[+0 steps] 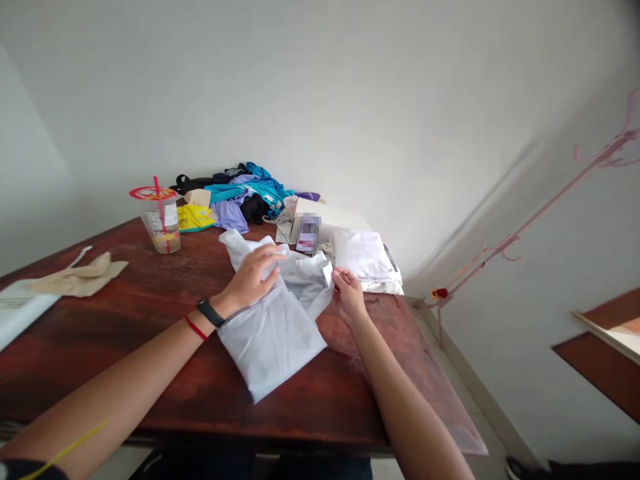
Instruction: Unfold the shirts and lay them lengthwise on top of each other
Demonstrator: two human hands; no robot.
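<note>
A white garment [273,327] lies partly folded on the dark red wooden table [150,320]. My left hand [253,273] rests flat on its upper part, fingers spread, pressing the cloth down. A black band and a red string sit on that wrist. My right hand [347,290] pinches the garment's right edge near the sleeve, fingers closed on the fabric.
A stack of folded white clothes [367,260] lies just beyond my right hand. A heap of blue, purple and black clothes [245,197] sits at the back by the wall. A plastic cup with a red straw [163,223] and beige paper [83,273] lie to the left. A pink coat rack [550,200] stands at right.
</note>
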